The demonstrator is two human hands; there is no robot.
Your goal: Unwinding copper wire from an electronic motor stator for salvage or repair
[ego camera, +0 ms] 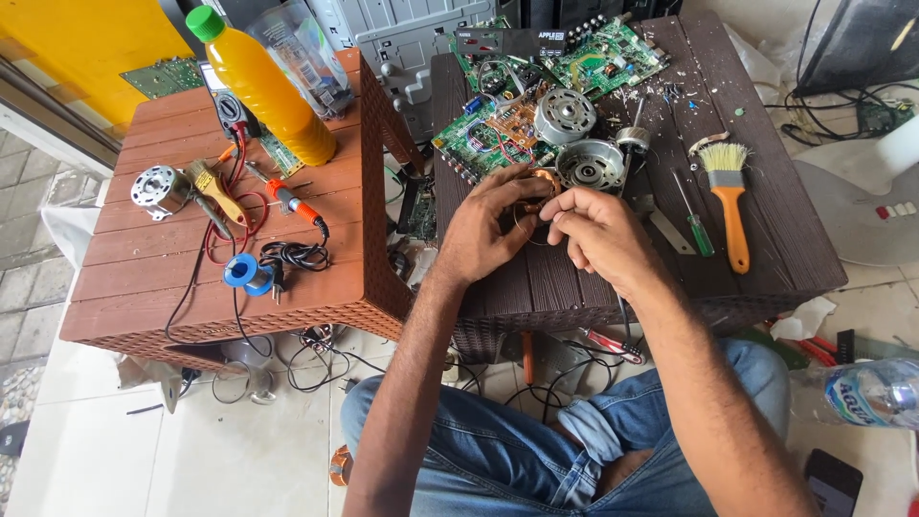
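Two low wicker-pattern plastic tables stand side by side with a narrow gap between them: a reddish-brown table [144, 278] on the left, a dark brown table [785, 239] on the right. Floor [230, 450] is pale tile, glossy, strewn with loose black cables. Yellow wall panel [86, 38] at upper left, with a threshold strip below it and grey paving stones [24, 239] outside. Bright, even daylight with soft shadows.
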